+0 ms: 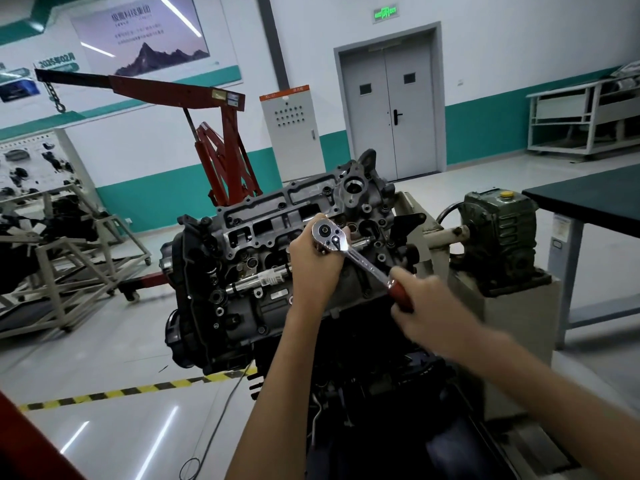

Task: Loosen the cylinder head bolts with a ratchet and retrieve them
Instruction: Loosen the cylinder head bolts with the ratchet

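A grey cylinder head (277, 216) sits on top of a dark engine block on a stand, in the middle of the view. A chrome ratchet (349, 251) with a red handle lies over the head's right half, its round head up at the left. My left hand (313, 261) grips the ratchet just under its head. My right hand (420, 306), blurred, grips the red handle at the lower right. The socket and the bolt below the ratchet head are hidden by my left hand. Several bolt holes show along the head.
A red engine crane (221, 133) stands behind the engine. A grey gearbox (498, 233) with a yellow cap sits at the right on the stand. A dark table (588, 199) is at the far right, a frame rack (69, 251) at the left. Yellow-black tape (138, 389) marks the floor.
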